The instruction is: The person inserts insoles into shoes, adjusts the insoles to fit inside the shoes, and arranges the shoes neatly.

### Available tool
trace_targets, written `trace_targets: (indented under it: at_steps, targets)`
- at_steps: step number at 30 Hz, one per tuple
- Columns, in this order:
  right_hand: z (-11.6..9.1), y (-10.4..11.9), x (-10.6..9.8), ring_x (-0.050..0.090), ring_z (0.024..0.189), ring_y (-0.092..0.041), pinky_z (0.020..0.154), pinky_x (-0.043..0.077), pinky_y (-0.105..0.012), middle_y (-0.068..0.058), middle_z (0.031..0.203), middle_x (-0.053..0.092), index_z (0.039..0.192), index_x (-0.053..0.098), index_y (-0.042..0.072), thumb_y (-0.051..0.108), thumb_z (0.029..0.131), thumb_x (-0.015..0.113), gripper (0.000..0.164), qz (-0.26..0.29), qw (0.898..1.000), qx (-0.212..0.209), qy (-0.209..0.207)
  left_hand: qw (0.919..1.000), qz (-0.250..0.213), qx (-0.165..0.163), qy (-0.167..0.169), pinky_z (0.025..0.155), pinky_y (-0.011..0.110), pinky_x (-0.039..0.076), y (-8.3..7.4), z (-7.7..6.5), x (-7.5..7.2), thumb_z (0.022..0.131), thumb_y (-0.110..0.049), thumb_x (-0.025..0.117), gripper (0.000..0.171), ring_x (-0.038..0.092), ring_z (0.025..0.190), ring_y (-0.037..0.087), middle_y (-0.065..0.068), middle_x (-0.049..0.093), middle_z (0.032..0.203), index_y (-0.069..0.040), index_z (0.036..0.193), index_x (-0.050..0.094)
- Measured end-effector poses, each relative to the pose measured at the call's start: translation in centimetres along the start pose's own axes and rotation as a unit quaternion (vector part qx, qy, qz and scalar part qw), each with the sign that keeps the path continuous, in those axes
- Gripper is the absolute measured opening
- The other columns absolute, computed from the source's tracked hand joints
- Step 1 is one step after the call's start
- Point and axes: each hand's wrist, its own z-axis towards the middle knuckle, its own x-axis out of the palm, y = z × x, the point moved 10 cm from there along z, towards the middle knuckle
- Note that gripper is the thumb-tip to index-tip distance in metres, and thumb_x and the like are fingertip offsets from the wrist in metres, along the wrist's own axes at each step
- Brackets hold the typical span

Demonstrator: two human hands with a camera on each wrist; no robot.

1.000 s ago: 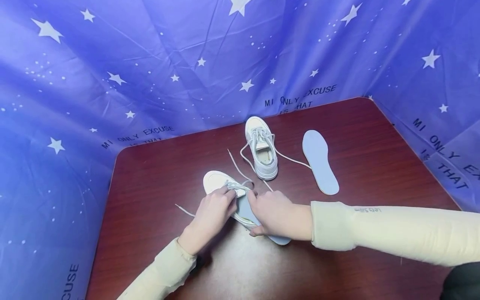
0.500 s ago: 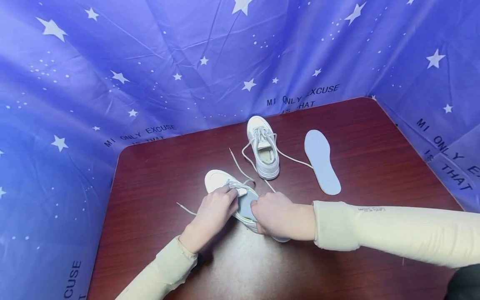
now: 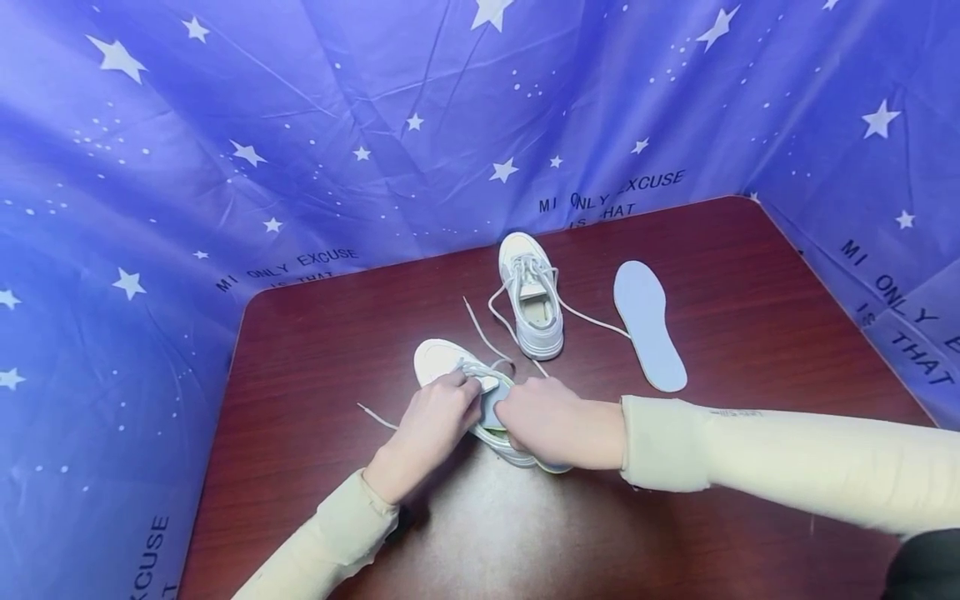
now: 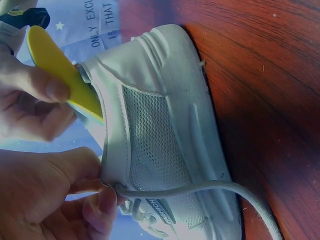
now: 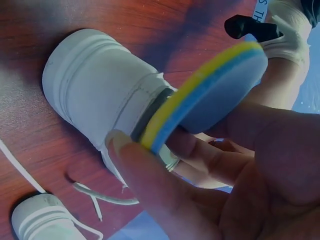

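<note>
A white lace-up sneaker [image 3: 438, 360] lies toe away on the table. My left hand [image 3: 431, 417] pinches it around the tongue and upper laces, at the front of the opening. My right hand [image 3: 558, 423] grips a light blue insole [image 3: 492, 408] with a yellow underside. The insole's front part is inside the shoe, while its heel end stands up out of the opening in the left wrist view. In the right wrist view, the thumb and fingers hold the insole [image 5: 220, 85] close above the shoe's heel [image 5: 85, 75]. The insole's toe end is hidden inside the shoe.
A second white sneaker [image 3: 542, 340] stands farther back with its laces loose. To its right lies another pale blue insole [image 3: 649, 325], a lace end reaching its edge. A starry blue curtain [image 3: 315, 150] borders the dark red table [image 3: 315, 350] at the back and sides.
My right hand has curled more around the insole, and the insole's heel end has drawn in closer to the shoe. The left hand keeps its place on the tongue.
</note>
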Motion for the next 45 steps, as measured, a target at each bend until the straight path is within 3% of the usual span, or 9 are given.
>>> trace_targets:
  at_steps: [7, 12, 17, 20, 23, 30, 40, 45]
  targets:
    - [1.2, 0.3, 0.5, 0.063, 0.061, -0.027, 0.051, 0.054, -0.041, -0.006, 0.072, 0.07, 0.07, 0.064, 0.012, 0.02, 0.077, 0.068, 0.012, -0.036, 0.999, 0.001, -0.029, 0.9999, -0.004, 0.009, 0.005, 0.053, 0.035, 0.049, -0.2, 0.1, 0.1, 0.08, -0.009, 0.068, 0.013, 0.055, 0.06, 0.019, 0.004, 0.053, 0.068, -0.008, 0.072, 0.058]
    - [1.7, 0.4, 0.7, 0.063, 0.059, -0.024, 0.051, 0.054, -0.038, -0.008, 0.07, 0.068, 0.072, 0.065, 0.01, 0.033, 0.075, 0.071, 0.023, -0.067, 0.996, 0.004, -0.06, 1.0, -0.006, 0.005, 0.002, 0.052, 0.034, 0.048, -0.2, 0.2, 0.0, 0.08, -0.011, 0.068, 0.015, 0.054, 0.059, 0.019, 0.003, 0.052, 0.067, -0.009, 0.071, 0.057]
    - [1.2, 0.0, 1.4, 0.064, 0.074, -0.022, 0.062, 0.055, -0.038, -0.007, 0.079, 0.069, 0.088, 0.066, 0.007, 0.055, 0.071, 0.072, 0.051, -0.088, 0.995, 0.037, 0.005, 1.0, -0.006, 0.003, -0.001, 0.051, 0.034, 0.048, -0.2, 0.2, -0.1, 0.08, -0.009, 0.069, 0.015, 0.054, 0.058, 0.018, 0.002, 0.052, 0.066, -0.009, 0.071, 0.057]
    - [0.7, -0.4, 1.8, 0.065, 0.077, -0.021, 0.063, 0.055, -0.038, -0.004, 0.079, 0.069, 0.092, 0.064, 0.008, 0.059, 0.072, 0.07, 0.055, -0.099, 0.993, 0.054, 0.048, 1.0, -0.005, 0.002, -0.003, 0.05, 0.035, 0.048, -0.2, 0.3, -0.2, 0.08, -0.009, 0.068, 0.014, 0.054, 0.058, 0.018, 0.002, 0.052, 0.066, -0.009, 0.071, 0.057]
    - [0.5, -0.4, 1.7, 0.065, 0.073, -0.022, 0.06, 0.055, -0.039, -0.006, 0.076, 0.068, 0.087, 0.064, 0.008, 0.052, 0.072, 0.072, 0.047, -0.087, 0.994, 0.053, 0.043, 1.0, -0.004, 0.0, -0.002, 0.05, 0.035, 0.049, -0.2, 0.4, -0.2, 0.08, -0.009, 0.067, 0.014, 0.054, 0.058, 0.019, 0.002, 0.053, 0.067, -0.009, 0.07, 0.057]
    - [0.2, 0.6, 0.3, 0.061, 0.059, -0.024, 0.051, 0.052, -0.038, -0.004, 0.062, 0.061, 0.063, 0.056, 0.01, 0.022, 0.067, 0.072, 0.02, -0.005, 0.999, -0.005, -0.034, 1.0, -0.002, -0.001, 0.009, 0.051, 0.035, 0.049, 0.0, 0.1, 0.0, 0.08, -0.01, 0.067, 0.012, 0.054, 0.058, 0.018, 0.002, 0.055, 0.069, -0.009, 0.071, 0.059]
    - [0.4, 0.8, -0.1, 0.052, 0.05, -0.016, 0.042, 0.042, -0.03, 0.0, 0.058, 0.055, 0.057, 0.048, 0.015, 0.007, 0.067, 0.066, 0.022, 0.052, 0.996, -0.03, -0.073, 0.9999, -0.01, 0.0, 0.003, 0.05, 0.035, 0.049, 0.1, 0.0, -0.1, 0.079, -0.009, 0.068, 0.014, 0.053, 0.057, 0.017, 0.002, 0.055, 0.068, -0.009, 0.069, 0.058]
    - [0.9, 0.7, -0.2, 0.055, 0.051, -0.018, 0.043, 0.046, -0.032, -0.005, 0.064, 0.059, 0.056, 0.051, 0.014, 0.008, 0.069, 0.067, 0.021, 0.029, 0.995, -0.024, -0.09, 0.9999, -0.017, 0.002, 0.0, 0.05, 0.034, 0.048, 0.2, 0.2, -0.3, 0.079, -0.009, 0.068, 0.016, 0.052, 0.057, 0.015, 0.001, 0.054, 0.067, -0.011, 0.067, 0.057]
